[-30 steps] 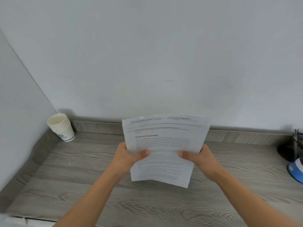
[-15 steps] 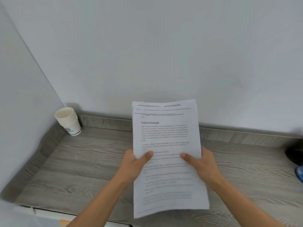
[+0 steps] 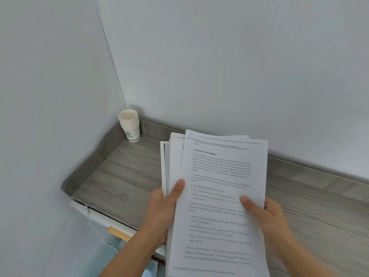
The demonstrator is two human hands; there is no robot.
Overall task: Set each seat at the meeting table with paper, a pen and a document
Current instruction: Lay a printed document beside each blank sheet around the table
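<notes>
I hold a stack of printed documents [image 3: 219, 176] upright in front of me, above a grey wood-grain counter [image 3: 123, 176]. The top sheet is headed "Political Knowledge". My left hand [image 3: 163, 206] grips the stack's left edge, thumb on the front, where the sheets fan apart. My right hand [image 3: 267, 214] grips the right edge, thumb on the top sheet. No pen is in view.
A stack of white paper cups [image 3: 129, 124] stands in the counter's far left corner against the walls. The counter has a raised lip at the back and left. Below its front edge I see a white drawer front with a wooden handle [image 3: 117, 232].
The stack has come closer and lower toward me, and its sheets have fanned out on the left. My view has swung right, so the cups sit further right in the frame.
</notes>
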